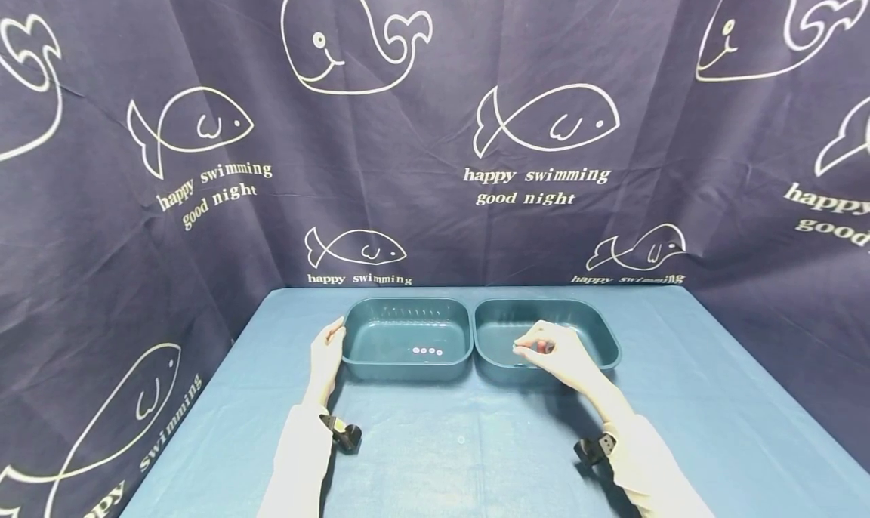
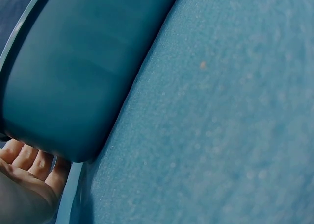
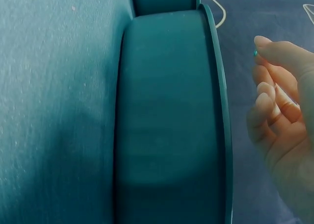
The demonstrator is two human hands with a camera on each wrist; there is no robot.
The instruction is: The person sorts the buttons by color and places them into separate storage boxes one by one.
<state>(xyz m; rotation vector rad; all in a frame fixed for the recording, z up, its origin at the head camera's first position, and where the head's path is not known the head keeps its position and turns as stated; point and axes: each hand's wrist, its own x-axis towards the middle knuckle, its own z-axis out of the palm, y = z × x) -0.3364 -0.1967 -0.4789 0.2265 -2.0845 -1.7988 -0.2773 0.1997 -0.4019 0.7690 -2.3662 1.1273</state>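
Two teal bins stand side by side on the table: a left bin and a right bin. My left hand rests its fingers against the outer end of the left bin; in the left wrist view those fingers touch the wall. Several tiny pale pink pieces lie in a row on that bin's floor. Over the right bin, my right hand pinches a tiny teal piece between thumb and index finger, too small to identify. A reddish patch shows beside the fingers, unclear.
A blue cloth covers the table. Behind and at both sides hangs a dark curtain with white fish and whale drawings. A black wrist camera sits on the left wrist, another camera on the right.
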